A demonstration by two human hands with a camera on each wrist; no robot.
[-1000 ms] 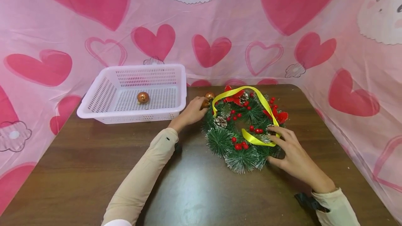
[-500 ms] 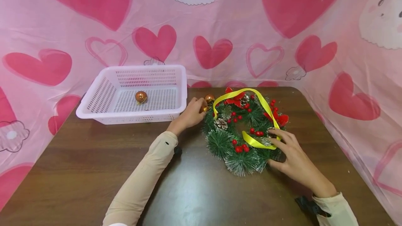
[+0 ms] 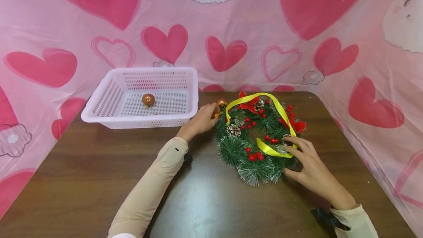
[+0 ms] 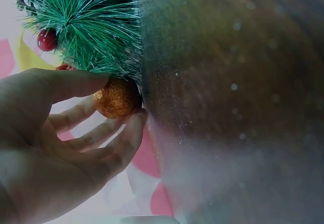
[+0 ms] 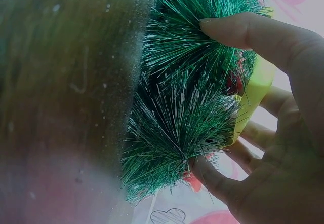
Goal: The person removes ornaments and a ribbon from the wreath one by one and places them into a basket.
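A green wreath (image 3: 232,151) with red berries, pinecones and red flowers lies on the table, a yellow ribbon (image 3: 274,100) looped over it. At its left edge my left hand (image 3: 202,119) pinches a glittery orange bauble (image 4: 117,97) between thumb and fingers, against the bristles. Just behind those fingers sits a shiny orange bauble (image 3: 221,102). My right hand (image 3: 310,166) grips the wreath's right side. In the right wrist view its thumb (image 5: 228,30) lies on the green bristles, and some fingers are partly hidden behind wreath and ribbon.
A white perforated basket (image 3: 142,121) stands at the back left, close to my left hand. One shiny orange bauble (image 3: 148,99) lies inside it. The brown wooden table (image 3: 198,201) meets a pink heart-patterned cloth (image 3: 224,53) at the back and sides.
The bauble in the basket has rolled slightly left and turned. My left fingers have shifted a little, showing more of the glittery bauble. The right hand keeps its place on the wreath.
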